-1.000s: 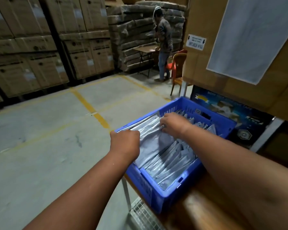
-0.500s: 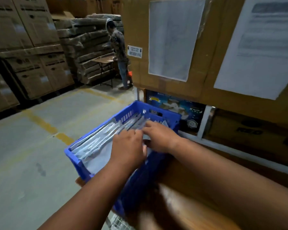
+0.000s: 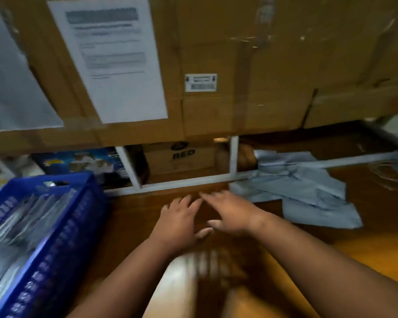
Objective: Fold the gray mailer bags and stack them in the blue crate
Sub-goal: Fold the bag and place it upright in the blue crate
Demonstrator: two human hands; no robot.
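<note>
Brown wooden bench (image 3: pixel 133 216) runs under a wall of big cardboard boxes (image 3: pixel 251 65), two white paper sheets (image 3: pixel 110 58) taped on them, one small barcode label (image 3: pixel 200 82). Below the boxes a white shelf frame (image 3: pixel 184 180) holds a box marked RED (image 3: pixel 180 157) and a blue printed carton (image 3: pixel 83 160). One blue crate (image 3: pixel 55 244) sits at the bench's left end, packed with folded gray mailer bags (image 3: pixel 16 223), count unclear from blur. Loose pile of unfolded gray bags (image 3: pixel 308 191) lies at back right against the frame, count unclear. Left hand (image 3: pixel 178 222) and right hand (image 3: pixel 232 211) hover side by side over bare wood between crate and pile, fingers (image 3: pixel 186 200) spread and straight, holding nothing. Bare bench shows between the hands and the pile, and in front of the pile at the right.
</note>
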